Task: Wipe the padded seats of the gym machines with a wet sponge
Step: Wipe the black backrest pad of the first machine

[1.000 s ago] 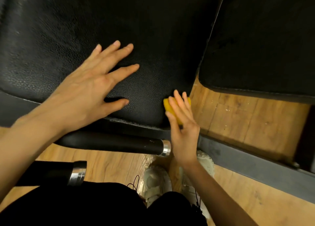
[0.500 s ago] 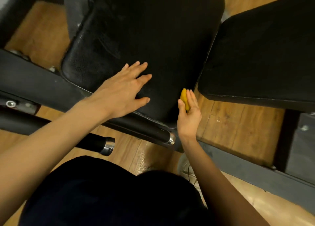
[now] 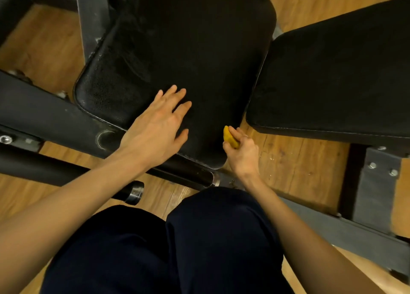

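Note:
A black padded seat (image 3: 195, 56) fills the middle of the view. My left hand (image 3: 158, 127) lies flat on its near part, fingers spread. My right hand (image 3: 240, 151) grips a yellow sponge (image 3: 229, 136) and holds it against the seat's right side edge, near the front corner. A second black pad (image 3: 332, 78) sits to the right, separated by a narrow gap.
Dark metal frame bars (image 3: 44, 116) run under the seat at left, and another beam (image 3: 346, 231) crosses the floor at right. A black handle with a chrome end (image 3: 133, 193) sticks out near my knees (image 3: 177, 249). Wooden floor (image 3: 295, 163) shows between the pads.
The view has pulled back and up, showing more of the seat. My right hand has curled tighter around the sponge at the seat's right edge. My left hand stays flat on the seat.

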The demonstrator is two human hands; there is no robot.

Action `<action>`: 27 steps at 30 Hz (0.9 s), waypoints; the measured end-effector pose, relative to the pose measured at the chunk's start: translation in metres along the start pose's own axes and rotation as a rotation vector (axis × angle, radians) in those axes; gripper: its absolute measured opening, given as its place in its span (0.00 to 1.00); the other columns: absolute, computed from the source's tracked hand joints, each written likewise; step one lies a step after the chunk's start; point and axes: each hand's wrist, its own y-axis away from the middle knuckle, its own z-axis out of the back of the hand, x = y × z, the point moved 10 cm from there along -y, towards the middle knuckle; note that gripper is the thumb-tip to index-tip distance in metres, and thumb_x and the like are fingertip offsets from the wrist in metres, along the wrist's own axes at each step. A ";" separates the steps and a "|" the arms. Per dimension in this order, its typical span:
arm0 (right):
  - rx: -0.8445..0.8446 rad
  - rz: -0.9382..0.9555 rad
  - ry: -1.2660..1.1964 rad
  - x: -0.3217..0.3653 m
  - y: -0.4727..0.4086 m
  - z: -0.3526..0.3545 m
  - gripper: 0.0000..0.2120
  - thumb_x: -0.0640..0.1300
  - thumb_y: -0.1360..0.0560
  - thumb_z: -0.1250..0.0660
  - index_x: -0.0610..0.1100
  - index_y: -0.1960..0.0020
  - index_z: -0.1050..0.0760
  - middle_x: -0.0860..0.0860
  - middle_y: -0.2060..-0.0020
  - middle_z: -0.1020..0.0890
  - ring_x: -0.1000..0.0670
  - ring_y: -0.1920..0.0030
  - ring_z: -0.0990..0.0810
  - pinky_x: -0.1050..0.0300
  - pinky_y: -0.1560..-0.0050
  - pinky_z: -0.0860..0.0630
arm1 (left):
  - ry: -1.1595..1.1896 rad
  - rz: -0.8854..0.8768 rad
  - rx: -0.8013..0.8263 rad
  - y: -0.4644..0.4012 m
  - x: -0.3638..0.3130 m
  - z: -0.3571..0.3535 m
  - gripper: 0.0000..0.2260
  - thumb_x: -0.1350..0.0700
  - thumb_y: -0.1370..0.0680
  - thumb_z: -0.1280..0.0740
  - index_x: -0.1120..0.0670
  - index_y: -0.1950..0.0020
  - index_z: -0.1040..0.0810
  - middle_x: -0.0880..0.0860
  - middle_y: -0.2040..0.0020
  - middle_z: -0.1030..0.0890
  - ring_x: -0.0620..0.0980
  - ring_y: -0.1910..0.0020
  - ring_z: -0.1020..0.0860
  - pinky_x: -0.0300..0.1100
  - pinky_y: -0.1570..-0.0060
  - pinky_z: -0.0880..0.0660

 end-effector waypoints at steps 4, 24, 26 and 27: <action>0.038 0.016 0.062 0.003 -0.006 0.005 0.25 0.42 0.24 0.32 0.50 0.28 0.30 0.50 0.27 0.31 0.50 0.28 0.33 0.59 0.29 0.36 | 0.017 0.005 0.052 0.002 0.001 -0.007 0.28 0.50 0.20 0.39 0.58 0.23 0.39 0.57 0.20 0.45 0.53 0.20 0.50 0.48 0.23 0.56; 0.155 0.085 0.544 0.172 0.122 0.160 0.22 0.47 0.28 0.30 0.48 0.34 0.24 0.49 0.43 0.24 0.47 0.39 0.30 0.47 0.44 0.24 | 0.329 0.055 0.281 0.031 -0.083 0.151 0.21 0.55 0.19 0.37 0.56 0.26 0.32 0.54 0.23 0.37 0.50 0.21 0.48 0.42 0.25 0.61; 0.138 0.072 0.557 0.192 0.137 0.183 0.18 0.46 0.28 0.30 0.46 0.39 0.22 0.47 0.44 0.25 0.45 0.39 0.30 0.45 0.44 0.24 | 0.337 0.053 0.293 0.031 -0.094 0.176 0.22 0.55 0.19 0.37 0.55 0.25 0.33 0.53 0.22 0.38 0.50 0.21 0.48 0.41 0.25 0.62; 0.127 0.063 0.561 0.201 0.145 0.195 0.16 0.46 0.28 0.30 0.46 0.41 0.22 0.47 0.45 0.25 0.45 0.40 0.30 0.45 0.44 0.24 | 0.338 0.051 0.302 0.031 -0.100 0.187 0.22 0.54 0.19 0.37 0.55 0.25 0.33 0.53 0.22 0.38 0.50 0.21 0.49 0.41 0.26 0.62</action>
